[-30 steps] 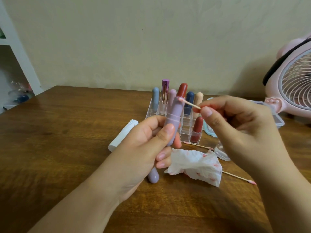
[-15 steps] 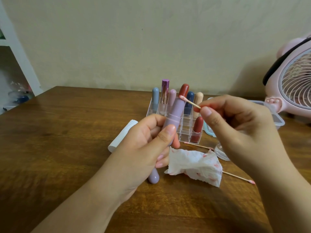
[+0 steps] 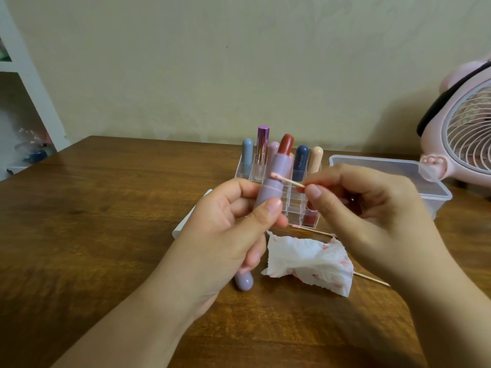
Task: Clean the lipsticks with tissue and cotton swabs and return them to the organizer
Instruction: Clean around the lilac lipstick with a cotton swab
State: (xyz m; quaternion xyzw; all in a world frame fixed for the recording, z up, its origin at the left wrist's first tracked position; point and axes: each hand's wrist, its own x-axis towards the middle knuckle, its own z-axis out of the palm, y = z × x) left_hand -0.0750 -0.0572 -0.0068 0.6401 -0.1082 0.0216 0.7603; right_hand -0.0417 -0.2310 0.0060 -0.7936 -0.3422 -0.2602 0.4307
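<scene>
The left hand (image 3: pixel 225 221) held the open lilac lipstick (image 3: pixel 273 179) upright in its grip, just near of the clear organizer (image 3: pixel 297 203). The right hand (image 3: pixel 372 208) pinched a cotton swab (image 3: pixel 288 180), its tip touching the tube's collar. A stained tissue (image 3: pixel 308 258) lay on the surface (image 3: pixel 106 221), with the lilac cap (image 3: pixel 243 280) left of it.

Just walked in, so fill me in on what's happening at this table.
A person is cleaning a lipstick. The left hand grips an open lilac lipstick upright, its red bullet exposed. The right hand pinches a cotton swab with its tip against the tube's collar. The lilac cap lies on the table beside a stained tissue. Other lipsticks stand in the clear organizer behind.
</scene>
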